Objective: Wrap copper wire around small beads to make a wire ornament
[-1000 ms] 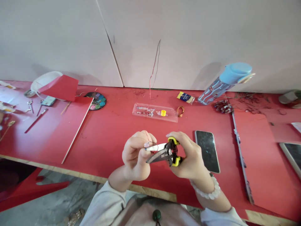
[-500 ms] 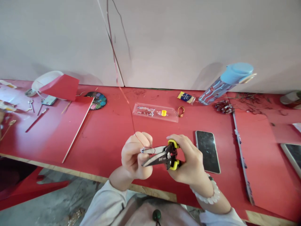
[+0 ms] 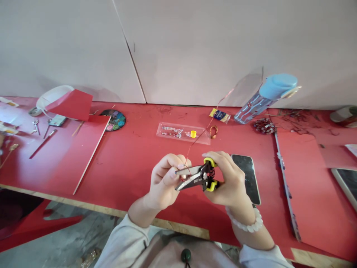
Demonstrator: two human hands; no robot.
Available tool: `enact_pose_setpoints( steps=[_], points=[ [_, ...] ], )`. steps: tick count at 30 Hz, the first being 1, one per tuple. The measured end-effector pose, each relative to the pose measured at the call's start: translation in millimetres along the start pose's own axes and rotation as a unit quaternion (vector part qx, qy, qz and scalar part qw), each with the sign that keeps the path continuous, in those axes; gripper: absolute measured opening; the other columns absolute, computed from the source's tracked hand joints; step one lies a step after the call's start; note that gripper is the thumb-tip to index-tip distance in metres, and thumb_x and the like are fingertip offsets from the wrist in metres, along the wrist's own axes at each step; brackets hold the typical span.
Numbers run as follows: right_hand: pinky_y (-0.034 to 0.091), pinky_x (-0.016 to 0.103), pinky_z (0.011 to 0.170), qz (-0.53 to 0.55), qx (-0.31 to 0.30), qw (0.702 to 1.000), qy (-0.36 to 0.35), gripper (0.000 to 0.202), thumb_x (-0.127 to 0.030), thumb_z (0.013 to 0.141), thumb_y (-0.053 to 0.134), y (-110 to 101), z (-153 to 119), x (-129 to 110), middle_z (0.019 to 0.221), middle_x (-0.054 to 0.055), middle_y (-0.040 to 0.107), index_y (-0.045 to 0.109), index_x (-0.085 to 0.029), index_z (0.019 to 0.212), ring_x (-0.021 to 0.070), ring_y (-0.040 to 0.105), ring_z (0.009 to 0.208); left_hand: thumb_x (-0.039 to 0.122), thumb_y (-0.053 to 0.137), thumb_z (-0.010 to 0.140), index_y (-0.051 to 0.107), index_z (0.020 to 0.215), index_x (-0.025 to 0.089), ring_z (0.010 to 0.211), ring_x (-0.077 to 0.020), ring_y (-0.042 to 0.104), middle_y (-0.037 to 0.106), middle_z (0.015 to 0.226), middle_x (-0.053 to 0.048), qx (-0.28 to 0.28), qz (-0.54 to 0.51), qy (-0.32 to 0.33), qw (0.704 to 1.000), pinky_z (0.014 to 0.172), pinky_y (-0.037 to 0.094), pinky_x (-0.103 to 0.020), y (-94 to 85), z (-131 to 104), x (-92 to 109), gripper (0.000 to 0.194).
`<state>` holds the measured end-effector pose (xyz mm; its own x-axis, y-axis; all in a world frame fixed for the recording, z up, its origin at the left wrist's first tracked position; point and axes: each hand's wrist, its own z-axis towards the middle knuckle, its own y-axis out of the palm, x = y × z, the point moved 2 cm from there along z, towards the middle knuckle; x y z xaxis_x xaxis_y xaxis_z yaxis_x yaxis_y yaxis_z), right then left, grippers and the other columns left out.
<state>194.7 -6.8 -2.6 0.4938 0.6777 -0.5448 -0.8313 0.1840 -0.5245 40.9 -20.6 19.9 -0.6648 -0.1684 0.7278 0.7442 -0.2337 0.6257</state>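
My left hand (image 3: 164,182) is closed in a pinch on a thin copper-coloured wire (image 3: 227,95), with tiny beads at the fingertips. The wire's long free end rises past the bead tray toward the wall. Wrapped around the yellow handles of black snips (image 3: 205,175) is my right hand (image 3: 230,182). The snips' blades stand apart and point at my left fingertips, with a small loop of the wire beside them. Whether the blades touch the wire I cannot tell. Beyond the hands, a clear tray (image 3: 202,139) holds small beads and a yellow cap (image 3: 193,134).
A phone (image 3: 247,175) lies beside my right hand. Farther back are a small packet (image 3: 219,115), a woven ring (image 3: 214,131) and a blue-lidded bottle (image 3: 251,106). Red boards (image 3: 86,149) lie at both sides; a grey wall (image 3: 181,48) closes the back.
The wire's free end has swung from the left over to the right. Both hands have shifted slightly right and up, with the snips still apart at the blades.
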Motion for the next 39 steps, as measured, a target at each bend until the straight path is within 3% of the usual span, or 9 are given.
enact_pose_setpoints(
  steps=[5, 17, 39],
  points=[
    [0.054, 0.037, 0.063, -0.012, 0.004, 1.0, -0.011, 0.049, -0.015, 0.066, 0.056, -2.4, -0.3, 1.0, 0.087, 0.006, 0.066, 0.057, -0.022, 0.114, 0.023, 0.064, 0.072, 0.031, 0.062, 0.095, 0.06, 0.08, 0.02, 0.056, -0.0102, 0.024, 0.031, 0.064, 0.005, -0.01, 0.001, -0.011, 1.0, 0.053, 0.03, -0.02, -1.1, 0.7, -1.0, 0.019],
    [0.052, 0.036, 0.061, -0.065, 0.028, 0.997, -0.029, 0.049, -0.013, 0.067, 0.055, -7.4, 1.0, 4.2, 0.084, 0.004, 0.065, 0.059, -0.023, 0.115, 0.0225, 0.062, 0.068, 0.039, 0.071, 0.09, 0.049, 0.072, 0.02, 0.055, -0.0099, 0.026, 0.031, 0.063, 0.005, 0.044, 0.02, -0.079, 0.996, 0.053, 0.033, -0.022, -0.1, -2.3, 1.4, 0.034],
    [0.052, 0.034, 0.061, -0.07, 0.038, 0.996, -0.035, 0.047, -0.011, 0.065, 0.054, -6.9, 0.7, 3.6, 0.084, 0.005, 0.065, 0.059, -0.02, 0.111, 0.0212, 0.061, 0.068, 0.034, 0.069, 0.091, 0.051, 0.076, 0.02, 0.058, -0.01, 0.028, 0.033, 0.066, 0.005, 0.027, -0.017, -0.103, 0.994, 0.053, 0.03, -0.019, -1.0, -3.5, -1.6, 0.027]
  ],
)
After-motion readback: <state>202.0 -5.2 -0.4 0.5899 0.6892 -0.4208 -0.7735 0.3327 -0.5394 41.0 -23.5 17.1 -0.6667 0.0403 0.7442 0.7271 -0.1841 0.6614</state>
